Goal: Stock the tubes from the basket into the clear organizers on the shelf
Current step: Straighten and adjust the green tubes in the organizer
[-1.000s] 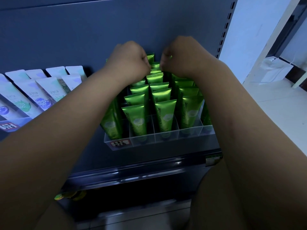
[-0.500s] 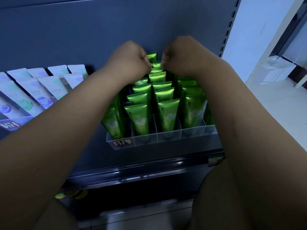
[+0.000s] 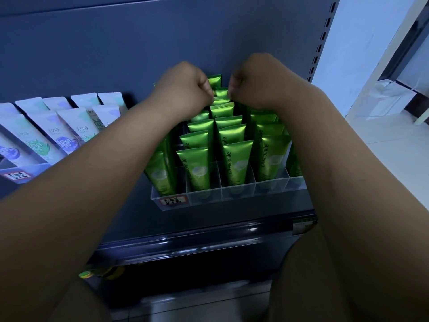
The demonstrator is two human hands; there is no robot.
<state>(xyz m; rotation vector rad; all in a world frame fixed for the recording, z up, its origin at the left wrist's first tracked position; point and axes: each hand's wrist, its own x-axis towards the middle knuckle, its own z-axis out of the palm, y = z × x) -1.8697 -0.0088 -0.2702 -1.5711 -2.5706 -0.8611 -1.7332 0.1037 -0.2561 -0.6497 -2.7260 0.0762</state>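
Back of the clear organizer [image 3: 271, 189], left hand [image 3: 183, 89] and right hand [image 3: 257, 80] were curled over the rear green tubes [image 3: 221, 109], couldn't tell if pinching one. Seating step, I'd guess; next needed a gentle release.

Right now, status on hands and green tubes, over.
Left hand, right hand fisted over back-row green tubes; grip hidden. Clear organizer rows look full up front. Basket not in view.

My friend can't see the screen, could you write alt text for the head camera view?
The left hand and right hand, both curled, seem to pinch the tops of the rearmost green tubes in a clear organizer on a dark shelf. Pale tubes stand in another organizer to the left.
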